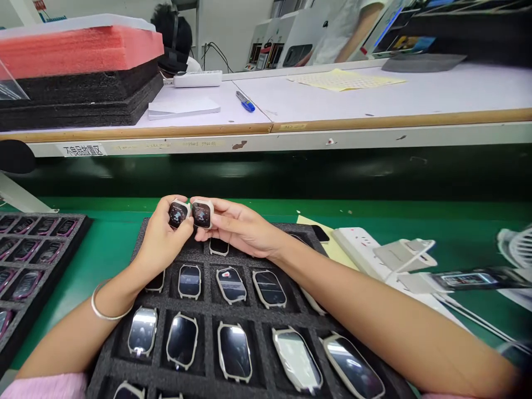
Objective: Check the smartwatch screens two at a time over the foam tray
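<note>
My left hand [166, 230] grips a smartwatch [178, 214] with a lit dark screen. Beside it, a second smartwatch [201, 214] in a pale case is pinched between the thumb and fingers of my right hand [233, 224]. Both screens face me and show a similar small graphic; the two watches are side by side, almost touching. Below my hands lies a black foam tray [208, 310] whose square pockets hold several strapless watches, such as a pale-framed watch [235, 352]. My right forearm covers part of the tray.
Another foam tray [54, 266] with purple-framed watches lies at the left. To the right are a white power strip [361, 246] with plugged chargers and a yellow sheet [338, 252]. A shelf edge [266, 133] runs across ahead, bearing foam blocks [83, 52] and a blue pen [245, 102]. People are beyond it.
</note>
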`<state>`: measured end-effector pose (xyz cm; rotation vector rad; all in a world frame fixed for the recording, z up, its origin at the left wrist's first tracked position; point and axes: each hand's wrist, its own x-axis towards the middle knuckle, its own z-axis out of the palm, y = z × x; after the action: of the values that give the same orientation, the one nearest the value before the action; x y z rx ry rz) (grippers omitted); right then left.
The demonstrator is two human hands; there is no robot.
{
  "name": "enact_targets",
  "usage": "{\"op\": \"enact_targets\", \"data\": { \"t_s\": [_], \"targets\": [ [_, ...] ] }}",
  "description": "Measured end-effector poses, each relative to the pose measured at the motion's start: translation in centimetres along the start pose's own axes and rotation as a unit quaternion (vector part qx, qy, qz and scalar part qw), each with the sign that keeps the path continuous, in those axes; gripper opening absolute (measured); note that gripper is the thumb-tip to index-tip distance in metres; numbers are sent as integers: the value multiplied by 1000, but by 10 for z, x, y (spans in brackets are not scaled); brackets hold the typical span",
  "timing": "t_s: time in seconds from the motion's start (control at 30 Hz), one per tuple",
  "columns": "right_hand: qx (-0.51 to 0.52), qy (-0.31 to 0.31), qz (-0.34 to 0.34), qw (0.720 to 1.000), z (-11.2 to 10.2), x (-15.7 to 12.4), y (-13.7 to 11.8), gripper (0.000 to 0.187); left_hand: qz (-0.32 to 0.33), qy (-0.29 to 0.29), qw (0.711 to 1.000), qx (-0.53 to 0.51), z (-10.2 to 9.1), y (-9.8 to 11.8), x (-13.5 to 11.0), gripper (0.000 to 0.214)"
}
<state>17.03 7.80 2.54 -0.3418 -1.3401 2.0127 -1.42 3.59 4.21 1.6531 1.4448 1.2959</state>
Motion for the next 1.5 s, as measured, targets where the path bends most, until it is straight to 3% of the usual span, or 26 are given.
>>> {"op": "enact_targets", "data": {
  "t_s": [0.57, 0.67, 0.87, 1.03, 1.17, 1.33, 1.5],
  "targets": [
    [7, 18, -17, 1000, 1, 0, -2, 48, -15, 28, 999, -12, -2, 0, 1, 33],
    [26, 59, 10, 998, -1, 3, -2, 48, -62, 14, 994, -85, 0, -2, 3, 42],
    [59, 144, 53, 986, 0, 8, -12, 36, -166, -28, 953, -252, -3, 7, 4, 65],
    [46, 172, 61, 982, 27, -8, -23, 27, -182, -69, 938, -287, -16, 26, -11, 54],
    [59, 189, 36, 980, 46, -25, -15, 26, -195, -89, 934, -288, -14, 31, -29, 43],
    [27, 198, 45, 979, 42, -37, 1, 32, -215, -73, 930, -289, -7, 23, -41, 39],
    [3, 191, 30, 981, 32, -38, 2, 36, -178, -77, 946, -261, -6, 18, -42, 41]
  ]
}}
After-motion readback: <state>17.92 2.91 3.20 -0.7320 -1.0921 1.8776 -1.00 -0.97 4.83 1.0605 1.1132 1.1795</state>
